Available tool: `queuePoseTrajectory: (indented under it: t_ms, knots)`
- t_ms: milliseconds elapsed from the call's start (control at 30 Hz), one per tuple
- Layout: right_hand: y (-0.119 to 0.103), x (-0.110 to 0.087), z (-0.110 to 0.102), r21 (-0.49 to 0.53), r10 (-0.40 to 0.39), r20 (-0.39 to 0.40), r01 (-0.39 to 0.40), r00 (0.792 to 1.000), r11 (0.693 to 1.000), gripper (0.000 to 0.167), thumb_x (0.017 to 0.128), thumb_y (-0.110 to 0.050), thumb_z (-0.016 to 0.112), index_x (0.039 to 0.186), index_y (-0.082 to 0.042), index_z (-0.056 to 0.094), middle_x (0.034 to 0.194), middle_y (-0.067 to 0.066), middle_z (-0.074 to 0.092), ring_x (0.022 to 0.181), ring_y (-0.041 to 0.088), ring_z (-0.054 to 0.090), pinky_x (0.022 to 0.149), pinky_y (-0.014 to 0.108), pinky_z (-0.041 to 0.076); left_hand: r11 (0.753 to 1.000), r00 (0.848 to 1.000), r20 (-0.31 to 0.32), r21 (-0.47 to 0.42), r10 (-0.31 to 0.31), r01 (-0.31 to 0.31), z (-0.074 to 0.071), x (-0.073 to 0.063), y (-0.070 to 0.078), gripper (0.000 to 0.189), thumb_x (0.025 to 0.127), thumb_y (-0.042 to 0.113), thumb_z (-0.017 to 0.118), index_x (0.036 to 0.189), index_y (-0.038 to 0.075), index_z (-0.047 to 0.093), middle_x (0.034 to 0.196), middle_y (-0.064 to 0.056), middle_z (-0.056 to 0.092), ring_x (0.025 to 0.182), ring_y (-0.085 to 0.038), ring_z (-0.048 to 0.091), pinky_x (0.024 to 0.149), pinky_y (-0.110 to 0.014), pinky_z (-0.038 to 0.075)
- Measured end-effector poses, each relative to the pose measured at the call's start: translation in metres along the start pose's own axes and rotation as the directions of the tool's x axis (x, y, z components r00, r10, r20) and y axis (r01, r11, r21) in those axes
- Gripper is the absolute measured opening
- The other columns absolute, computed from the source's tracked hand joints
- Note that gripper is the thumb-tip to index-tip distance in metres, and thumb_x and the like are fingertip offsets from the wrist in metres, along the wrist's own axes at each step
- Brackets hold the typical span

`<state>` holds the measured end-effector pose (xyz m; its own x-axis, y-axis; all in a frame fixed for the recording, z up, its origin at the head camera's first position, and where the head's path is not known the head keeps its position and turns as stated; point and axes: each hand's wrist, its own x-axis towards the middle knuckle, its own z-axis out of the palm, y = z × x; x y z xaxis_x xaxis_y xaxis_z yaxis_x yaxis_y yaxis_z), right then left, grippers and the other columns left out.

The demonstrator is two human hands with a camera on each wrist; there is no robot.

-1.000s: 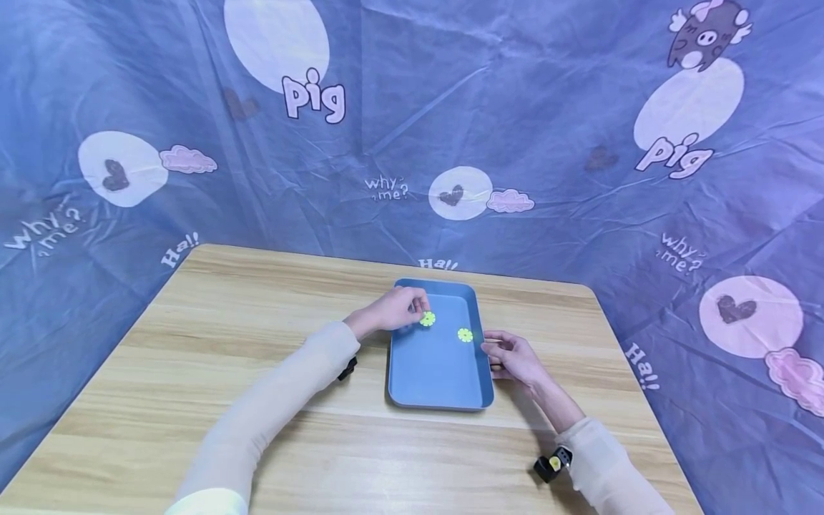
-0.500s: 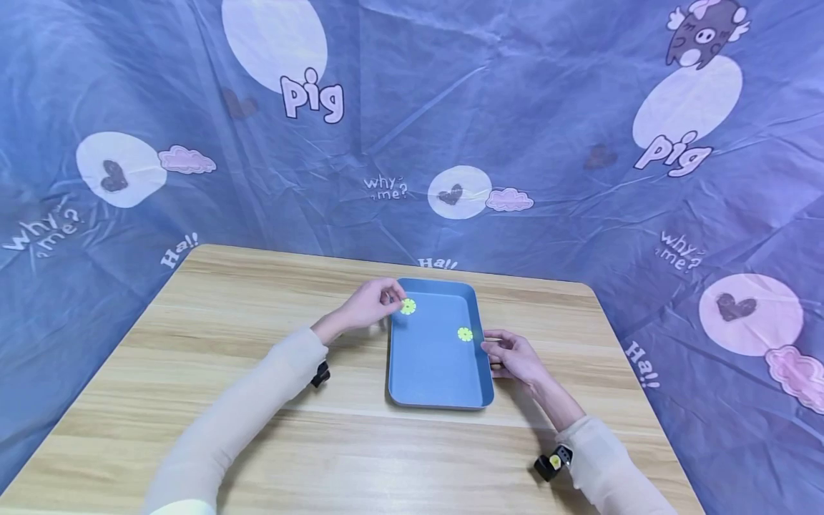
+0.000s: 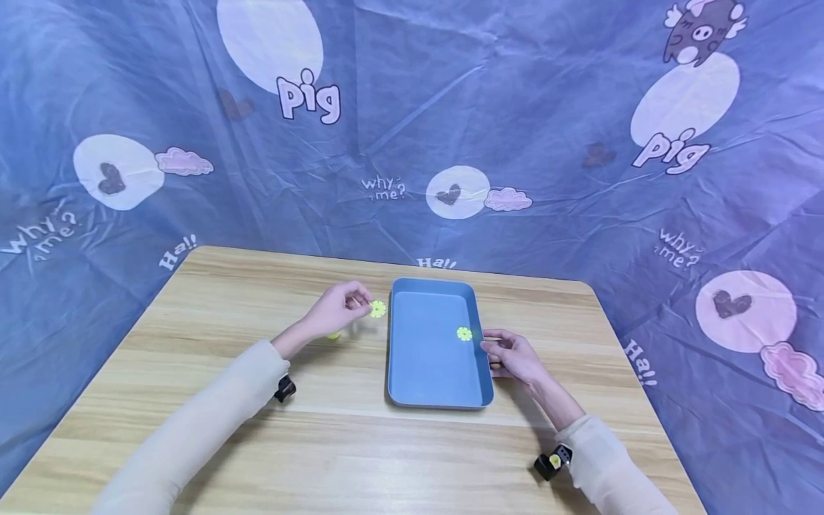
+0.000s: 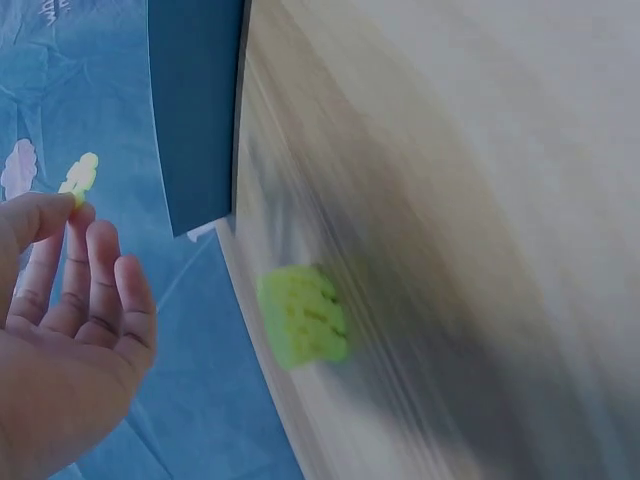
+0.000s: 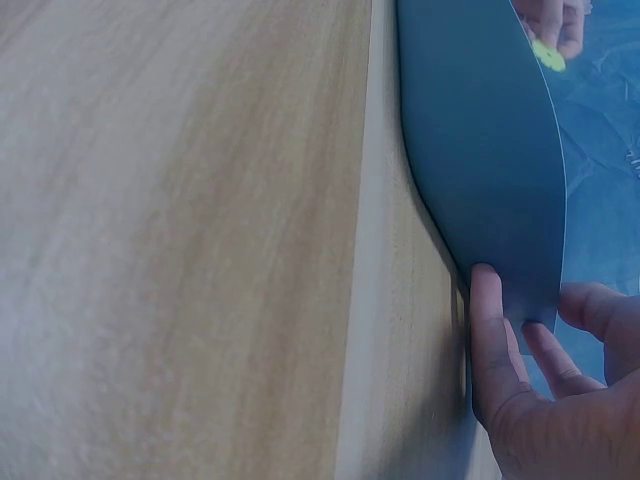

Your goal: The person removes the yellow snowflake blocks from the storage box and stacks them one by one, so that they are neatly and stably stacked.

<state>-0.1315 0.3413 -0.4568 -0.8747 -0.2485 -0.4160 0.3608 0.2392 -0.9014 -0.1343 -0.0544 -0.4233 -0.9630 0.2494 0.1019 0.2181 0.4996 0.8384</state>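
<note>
My left hand [image 3: 337,309] pinches a yellow-green flower-shaped disc [image 3: 378,308] by its edge between thumb and fingertips, just outside the tray's left wall. In the left wrist view that disc [image 4: 80,178] shows nearly edge-on. Beneath the hand a yellow-green piece with grooves [image 4: 303,316] sits on the table; the head view shows only a sliver of it. A second flower disc [image 3: 464,334] lies inside the blue tray [image 3: 438,395], near its right wall. My right hand [image 3: 515,357] grips that wall, thumb at the rim and fingers against the outside [image 5: 487,290].
The wooden table [image 3: 360,458] stretches around the tray on all sides. A blue printed cloth [image 3: 399,129] hangs behind it and along its sides. Black wrist cameras [image 3: 552,463] are strapped at both sleeves.
My left hand has carried the flower disc leftward, from above the tray to outside its left wall. The yellow-green piece on the table has come partly into view. My right hand stays put.
</note>
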Motion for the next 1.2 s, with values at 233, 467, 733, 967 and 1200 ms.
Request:
queuePoseTrajectory:
  t_ms: [233, 467, 733, 967, 1200]
  knots:
    - [-0.001, 0.0, 0.0, 0.009, -0.003, 0.002, 0.003, 1.0, 1.0, 0.054, 0.106, -0.014, 0.061, 0.154, 0.004, 0.042, 0.098, -0.002, 0.067, 0.078, 0.007, 0.069, 0.068, 0.026, 0.062, 0.997, 0.996, -0.052, -0.014, -0.071, 0.071, -0.015, -0.021, -0.009, 0.016, 0.097, 0.011, 0.072, 0.111, 0.002, 0.071, 0.107, -0.017, 0.075, 0.086, -0.014, 0.065, 0.08, -0.022, 0.053]
    - [-0.003, -0.001, 0.0, 0.003, -0.009, -0.006, 0.009, 1.0, 1.0, 0.053, 0.106, -0.014, 0.061, 0.153, 0.003, 0.044, 0.099, -0.002, 0.066, 0.078, 0.007, 0.068, 0.067, 0.025, 0.061, 0.985, 0.981, -0.091, -0.025, -0.17, 0.169, -0.03, -0.04, -0.022, 0.019, 0.098, 0.012, 0.071, 0.113, 0.0, 0.07, 0.109, -0.019, 0.074, 0.085, -0.019, 0.068, 0.073, -0.022, 0.055]
    - [-0.002, -0.001, -0.001, 0.003, -0.004, -0.002, 0.004, 1.0, 1.0, 0.053, 0.107, -0.014, 0.06, 0.153, 0.004, 0.043, 0.1, -0.001, 0.067, 0.078, 0.007, 0.068, 0.067, 0.025, 0.061, 0.968, 0.967, -0.063, -0.071, -0.246, 0.241, -0.037, -0.054, -0.035, 0.023, 0.098, 0.009, 0.068, 0.116, -0.004, 0.066, 0.103, -0.019, 0.072, 0.073, -0.022, 0.066, 0.059, -0.026, 0.054]
    - [-0.001, -0.003, -0.001, 0.012, 0.001, -0.003, -0.001, 1.0, 1.0, 0.053, 0.106, -0.014, 0.061, 0.153, 0.003, 0.043, 0.098, -0.004, 0.069, 0.078, 0.006, 0.069, 0.067, 0.025, 0.061, 0.961, 0.961, -0.046, -0.05, -0.274, 0.272, -0.033, -0.055, -0.039, 0.023, 0.098, 0.01, 0.068, 0.116, -0.004, 0.067, 0.1, -0.017, 0.073, 0.075, -0.018, 0.063, 0.062, -0.024, 0.052]
    - [-0.001, -0.003, 0.0, 0.013, -0.004, 0.003, 0.004, 1.0, 1.0, 0.054, 0.106, -0.015, 0.061, 0.153, 0.004, 0.043, 0.096, -0.005, 0.069, 0.078, 0.006, 0.069, 0.067, 0.025, 0.062, 0.954, 0.953, -0.053, -0.01, -0.299, 0.299, -0.031, -0.053, -0.043, 0.022, 0.097, 0.012, 0.069, 0.115, -0.002, 0.068, 0.097, -0.014, 0.074, 0.076, -0.016, 0.062, 0.067, -0.025, 0.051]
